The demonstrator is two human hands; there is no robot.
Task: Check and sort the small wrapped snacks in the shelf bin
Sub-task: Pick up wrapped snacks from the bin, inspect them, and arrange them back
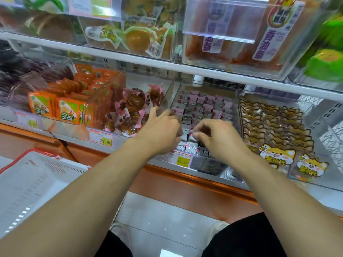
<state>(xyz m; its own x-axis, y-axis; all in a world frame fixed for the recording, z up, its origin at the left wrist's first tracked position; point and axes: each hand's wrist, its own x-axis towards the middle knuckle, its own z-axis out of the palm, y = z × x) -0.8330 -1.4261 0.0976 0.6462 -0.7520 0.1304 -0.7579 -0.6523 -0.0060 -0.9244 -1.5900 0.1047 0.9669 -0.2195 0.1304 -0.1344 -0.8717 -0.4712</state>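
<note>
My left hand (163, 130) and right hand (215, 134) pinch small wrapped snacks (191, 146) at the clear shelf bin's (239, 108) front edge; rear rows look tidy, front ones remain unsorted.

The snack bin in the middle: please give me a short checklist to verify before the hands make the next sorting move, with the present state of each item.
1. Both hands over the snack bin: ok; left hand, right hand.
2. Right hand pinches a small wrapped snack: cannot tell, blurred.
3. Left hand holds a snack: cannot tell, fingers hidden.
4. Back rows of snacks tidy: ok.
5. Front rows tidy: not ok, packets tilted.
6. Price tag visible: ok.
</note>
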